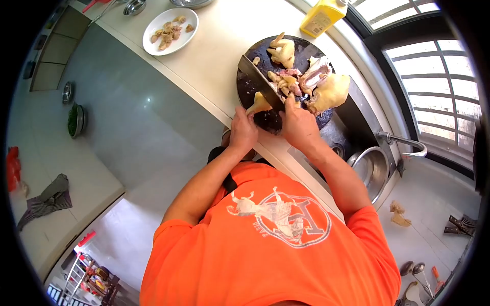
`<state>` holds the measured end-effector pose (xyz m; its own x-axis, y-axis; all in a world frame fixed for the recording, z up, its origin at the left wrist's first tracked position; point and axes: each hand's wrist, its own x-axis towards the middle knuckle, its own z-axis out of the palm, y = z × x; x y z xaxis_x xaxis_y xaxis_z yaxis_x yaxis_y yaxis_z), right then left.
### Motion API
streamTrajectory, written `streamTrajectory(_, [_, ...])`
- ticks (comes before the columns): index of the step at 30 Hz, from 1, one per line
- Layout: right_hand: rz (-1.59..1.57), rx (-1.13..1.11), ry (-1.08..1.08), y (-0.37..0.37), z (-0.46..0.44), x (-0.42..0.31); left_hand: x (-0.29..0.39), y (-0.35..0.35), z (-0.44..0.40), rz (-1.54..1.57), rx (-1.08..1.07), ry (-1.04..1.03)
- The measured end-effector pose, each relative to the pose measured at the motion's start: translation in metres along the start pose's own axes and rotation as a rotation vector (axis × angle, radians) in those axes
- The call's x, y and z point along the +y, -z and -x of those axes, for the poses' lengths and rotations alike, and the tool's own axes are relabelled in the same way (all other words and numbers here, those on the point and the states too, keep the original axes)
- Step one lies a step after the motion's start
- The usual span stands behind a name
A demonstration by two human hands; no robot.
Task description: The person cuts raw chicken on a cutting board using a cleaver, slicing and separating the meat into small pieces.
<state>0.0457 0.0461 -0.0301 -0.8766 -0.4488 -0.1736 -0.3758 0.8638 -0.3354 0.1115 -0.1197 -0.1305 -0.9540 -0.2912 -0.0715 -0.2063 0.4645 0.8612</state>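
A cleaver (259, 78) is gripped in my right hand (299, 122), its broad blade slanting up and left across the round dark chopping board (248, 90). My left hand (244, 130) pinches the end of a pale yellow chicken piece (260, 103) at the near left edge of the board, just beside the blade. Beyond the blade lie small cut chicken pieces (286, 81). A chicken wing (283, 52) rests at the far side, and a large chicken portion (329, 93) sits on the right, overhanging the board's edge.
A white plate (148, 43) with several chicken pieces stands on the counter (219, 41) to the left. A yellow jug (320, 19) is behind the board, by the window. To the right are a faucet (408, 143) and a metal basin (375, 168).
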Motion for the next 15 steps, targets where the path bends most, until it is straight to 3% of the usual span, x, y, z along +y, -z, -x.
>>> streamTrajectory(1, [-0.002, -0.024, -0.012, 0.019, -0.001, -0.008, 0.002, -0.001, -0.005, 0.013, -0.014, 0.019])
streamTrajectory(5, [-0.197, 0.323, 0.039, 0.076, 0.002, -0.044, -0.004, -0.006, -0.005, 0.044, 0.02, -0.036])
streamTrajectory(8, [0.093, -0.092, -0.072, 0.005, -0.024, -0.014, 0.002, 0.0, -0.002, 0.04, -0.001, 0.014])
streamTrajectory(15, [0.11, -0.145, -0.014, 0.003, -0.011, -0.002, -0.007, 0.002, -0.001, -0.007, 0.028, -0.04])
